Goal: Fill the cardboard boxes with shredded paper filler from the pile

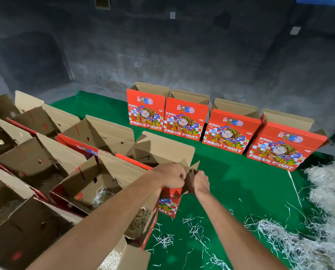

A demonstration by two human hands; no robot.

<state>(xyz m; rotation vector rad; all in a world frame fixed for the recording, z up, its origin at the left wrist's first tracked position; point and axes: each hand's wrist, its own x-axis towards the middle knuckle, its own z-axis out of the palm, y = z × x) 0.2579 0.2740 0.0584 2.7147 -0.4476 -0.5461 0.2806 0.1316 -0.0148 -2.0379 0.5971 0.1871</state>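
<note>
An open red cardboard box (pixel 168 203) stands on the green mat in front of me, its tall brown flap (pixel 162 147) upright. My left hand (pixel 170 175) and my right hand (pixel 200 183) meet at the box's near right corner, both curled around a small side flap (pixel 191 170). Shredded paper shows inside the nearer boxes (pixel 102 193). The pale shredded paper pile (pixel 326 201) lies at the right edge.
Several open brown boxes (pixel 36 158) crowd the left side. A row of red "FRESH FRUIT" boxes (pixel 231 131) stands at the back along the dark wall. Loose paper strands (pixel 194 228) litter the green mat (pixel 240 182) between me and the pile.
</note>
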